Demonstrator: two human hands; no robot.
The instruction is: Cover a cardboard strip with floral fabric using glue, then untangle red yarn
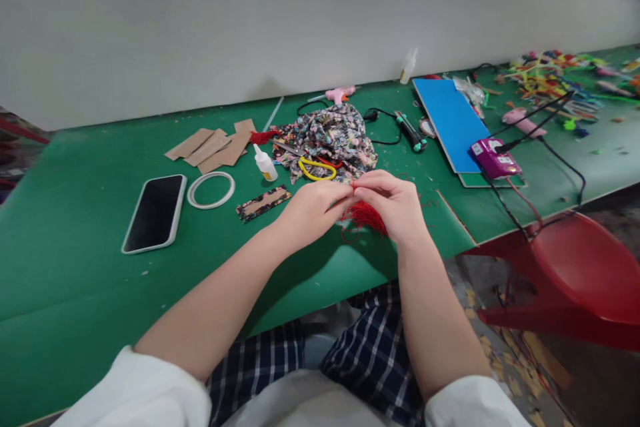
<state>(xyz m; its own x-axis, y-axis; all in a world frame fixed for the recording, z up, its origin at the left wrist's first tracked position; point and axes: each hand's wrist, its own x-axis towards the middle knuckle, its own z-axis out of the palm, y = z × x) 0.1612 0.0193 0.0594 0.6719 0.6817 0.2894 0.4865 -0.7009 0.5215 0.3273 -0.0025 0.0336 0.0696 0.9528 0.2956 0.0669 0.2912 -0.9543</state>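
Observation:
Between their fingertips, my left hand point(307, 210) and my right hand point(397, 203) pinch a bit of red thread, close together above the table's near edge. Just under them hangs or lies a loose bundle of red thread point(371, 217), partly covered by the right hand. Scissors point(318, 175) with yellow handles rest beyond the hands on crumpled floral fabric point(337, 130). To the left of my left hand lies a cardboard strip edged in floral cloth point(264, 203). A small white glue bottle point(265, 163) stands behind that strip.
On the left are a phone point(154, 213), a white ring point(211, 190) and cardboard pieces point(215, 147). A utility knife point(411, 131), a blue board point(450, 123) and a purple power box point(495, 159) with cables are right. A red chair point(590, 267) stands by the table.

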